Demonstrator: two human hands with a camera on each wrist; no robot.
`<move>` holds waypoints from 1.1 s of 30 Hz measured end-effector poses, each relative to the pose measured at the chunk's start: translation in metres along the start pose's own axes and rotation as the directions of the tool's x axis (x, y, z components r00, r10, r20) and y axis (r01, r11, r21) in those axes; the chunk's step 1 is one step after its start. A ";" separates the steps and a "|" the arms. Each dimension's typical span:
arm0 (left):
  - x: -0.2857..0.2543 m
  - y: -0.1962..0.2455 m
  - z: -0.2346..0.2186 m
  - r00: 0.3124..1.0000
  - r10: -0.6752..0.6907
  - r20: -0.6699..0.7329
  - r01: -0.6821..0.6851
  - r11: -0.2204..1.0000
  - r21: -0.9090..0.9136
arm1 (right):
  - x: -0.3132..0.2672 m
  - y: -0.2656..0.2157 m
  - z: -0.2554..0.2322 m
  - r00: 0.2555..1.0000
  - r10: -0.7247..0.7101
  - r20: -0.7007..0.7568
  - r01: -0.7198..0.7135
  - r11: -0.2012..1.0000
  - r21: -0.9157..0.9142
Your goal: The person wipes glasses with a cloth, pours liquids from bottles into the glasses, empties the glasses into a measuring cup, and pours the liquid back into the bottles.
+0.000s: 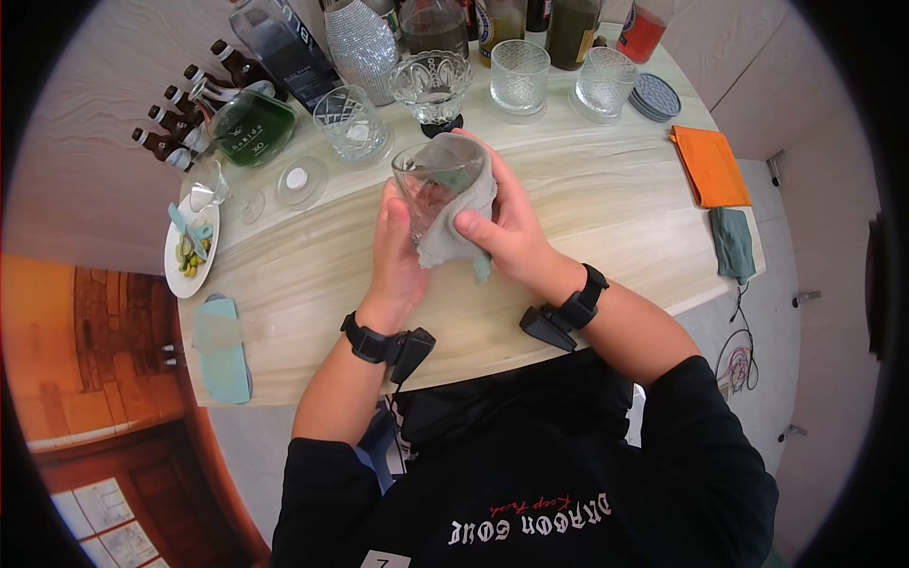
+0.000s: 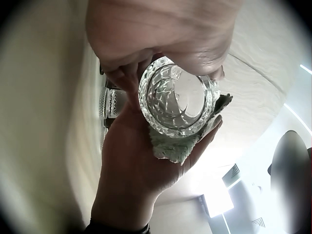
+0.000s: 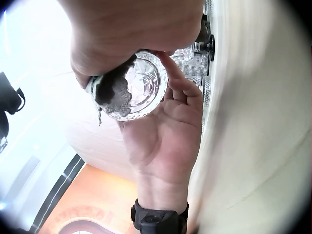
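A clear cut-glass tumbler [image 1: 423, 178] is held up over the table between both hands, tilted, its base facing the two wrist cameras. My left hand [image 1: 400, 248] grips it from the left side, thumb along the wall. On the opposite side my right hand [image 1: 516, 235] holds a grey-green cloth [image 1: 456, 227] against the glass, thumb pressing on the outside. Part of the cloth shows through the wall near the rim, and a corner hangs below the right thumb. In the right wrist view the cloth [image 3: 114, 95] bunches beside the glass base [image 3: 148, 87].
Behind the hands stand a footed glass bowl [image 1: 431, 87], textured glasses [image 1: 519, 76], a cut glass [image 1: 350, 123] and several bottles. At left are a green decanter [image 1: 251, 128], a white plate [image 1: 171, 248] and a pale-green cloth [image 1: 222, 350]. An orange cloth [image 1: 710, 168] lies right.
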State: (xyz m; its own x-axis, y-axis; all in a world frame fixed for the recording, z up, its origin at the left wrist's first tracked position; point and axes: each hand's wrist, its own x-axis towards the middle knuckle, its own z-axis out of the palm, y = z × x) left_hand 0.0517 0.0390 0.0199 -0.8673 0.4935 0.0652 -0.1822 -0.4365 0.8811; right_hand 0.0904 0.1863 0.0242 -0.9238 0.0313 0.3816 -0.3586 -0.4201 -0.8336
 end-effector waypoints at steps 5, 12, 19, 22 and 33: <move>0.003 -0.003 -0.001 0.990 0.136 0.042 -0.140 0.981 0.133 | 0.002 0.005 -0.004 0.999 0.002 -0.035 -0.001 0.999 0.052; 0.005 -0.013 -0.013 0.976 0.216 0.004 -0.204 0.918 0.340 | 0.001 0.012 -0.003 0.993 -0.018 -0.115 0.029 0.995 0.097; 0.006 -0.006 -0.016 0.983 0.171 0.073 -0.185 0.939 0.290 | 0.002 -0.001 -0.003 0.998 0.009 -0.064 -0.003 0.995 0.101; 0.003 0.006 -0.003 0.990 0.098 0.102 -0.117 0.971 0.208 | 0.005 -0.004 -0.009 0.998 0.060 -0.001 -0.060 0.992 0.112; 0.000 0.007 -0.011 0.932 -0.286 0.221 0.308 0.949 -0.072 | 0.002 -0.013 -0.002 0.995 0.100 -0.001 -0.100 0.990 0.099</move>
State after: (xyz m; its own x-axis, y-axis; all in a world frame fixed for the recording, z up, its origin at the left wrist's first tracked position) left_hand 0.0454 0.0278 0.0215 -0.6543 0.7511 -0.0881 -0.4733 -0.3158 0.8223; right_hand 0.0924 0.1936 0.0348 -0.9552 -0.0103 0.2959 -0.2497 -0.5089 -0.8238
